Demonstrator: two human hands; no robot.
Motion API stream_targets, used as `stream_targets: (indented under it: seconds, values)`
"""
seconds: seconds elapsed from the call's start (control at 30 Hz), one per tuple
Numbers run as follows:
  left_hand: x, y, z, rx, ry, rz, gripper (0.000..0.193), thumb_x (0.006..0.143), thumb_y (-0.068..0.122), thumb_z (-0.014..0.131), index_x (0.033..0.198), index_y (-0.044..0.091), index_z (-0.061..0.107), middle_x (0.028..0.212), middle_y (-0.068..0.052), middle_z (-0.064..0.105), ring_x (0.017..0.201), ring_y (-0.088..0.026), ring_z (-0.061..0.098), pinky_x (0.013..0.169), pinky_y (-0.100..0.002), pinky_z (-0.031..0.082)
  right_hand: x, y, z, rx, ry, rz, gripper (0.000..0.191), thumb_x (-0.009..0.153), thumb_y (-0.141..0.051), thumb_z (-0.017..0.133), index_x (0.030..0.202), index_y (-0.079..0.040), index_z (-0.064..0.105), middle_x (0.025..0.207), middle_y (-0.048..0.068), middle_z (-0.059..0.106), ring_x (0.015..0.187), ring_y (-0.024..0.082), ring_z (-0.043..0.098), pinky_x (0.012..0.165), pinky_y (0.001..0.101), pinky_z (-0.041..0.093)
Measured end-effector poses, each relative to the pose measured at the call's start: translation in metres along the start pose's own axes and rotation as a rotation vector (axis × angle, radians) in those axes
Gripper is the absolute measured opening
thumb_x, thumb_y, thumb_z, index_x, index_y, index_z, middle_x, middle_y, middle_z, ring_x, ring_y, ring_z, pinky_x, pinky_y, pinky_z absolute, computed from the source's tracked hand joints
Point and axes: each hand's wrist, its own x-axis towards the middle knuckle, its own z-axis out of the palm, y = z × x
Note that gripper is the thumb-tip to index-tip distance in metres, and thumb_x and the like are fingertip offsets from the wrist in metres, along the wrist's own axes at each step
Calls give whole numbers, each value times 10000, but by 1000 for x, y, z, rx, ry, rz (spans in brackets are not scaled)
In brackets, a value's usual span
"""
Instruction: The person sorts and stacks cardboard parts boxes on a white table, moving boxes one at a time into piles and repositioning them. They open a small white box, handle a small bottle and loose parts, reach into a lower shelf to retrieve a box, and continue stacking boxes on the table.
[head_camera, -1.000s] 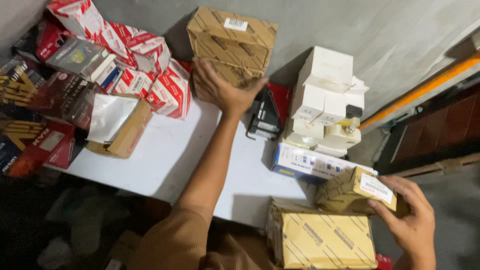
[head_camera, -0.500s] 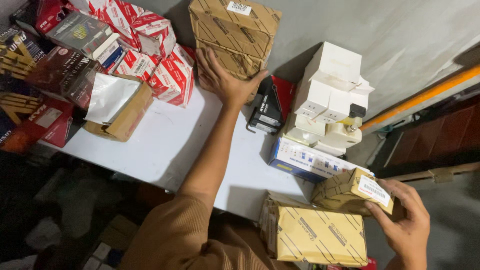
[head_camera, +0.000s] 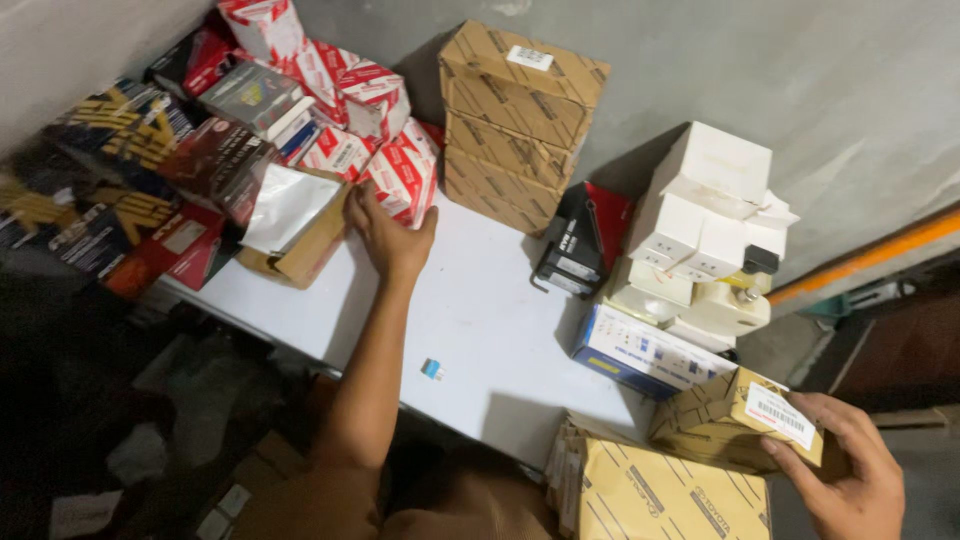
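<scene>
My left hand (head_camera: 390, 232) reaches across the white table (head_camera: 480, 330) and rests against a red and white carton (head_camera: 405, 175) at the foot of a pile of such cartons. My right hand (head_camera: 845, 478) is at the lower right, gripping a small brown cardboard box (head_camera: 735, 420) with a white barcode label. That box hangs just above a larger brown patterned box (head_camera: 665, 500) at the table's near edge. A tall stack of brown patterned boxes (head_camera: 515, 125) stands against the wall, to the right of my left hand.
White boxes (head_camera: 705, 215) are stacked at the right over a blue and white carton (head_camera: 645, 352). A black and red box (head_camera: 580, 245) leans beside them. An open brown box with silver foil (head_camera: 290, 225) and dark packages (head_camera: 120, 180) fill the left. A small blue piece (head_camera: 432, 369) lies mid-table.
My left hand has left the brown box stack and moved left and down to the red and white cartons. My right hand still holds the small brown box.
</scene>
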Motion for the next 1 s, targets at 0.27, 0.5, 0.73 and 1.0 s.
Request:
stream_targets:
  seconds: [0.27,0.5,0.73,1.0]
  values:
    - [9,-10,-6,25,-28,-75,1003,670,233,943,1488,55,389,1502,-273,397,1400,-458,383,1147,-519,385,-5,2,6,-68,-13,-2,445,759,58,783,1187,94,667,1262,220,630,1232,263,645,1040,393,560]
    - [31,31,-52,-135,27,7,885,653,198,959,1404,107,499,1332,-206,548,1251,-402,525,1059,-494,441,-2,3,4,-243,-63,-46,464,735,54,804,1176,102,669,1275,234,634,1225,281,656,1039,397,564]
    - [183,15,-72,-129,109,189,872,744,171,975,1436,157,445,1399,-155,498,1323,-379,560,1084,-467,504,-4,2,8,-177,-26,-74,414,777,42,800,1161,110,661,1270,251,639,1199,282,658,1040,402,567]
    - [268,-39,-7,-165,43,189,930,857,170,970,1561,139,363,1591,-238,312,1461,-440,424,1171,-480,448,2,14,8,-296,-20,-121,501,743,-15,827,1212,63,668,1226,240,642,1160,293,675,1013,381,570]
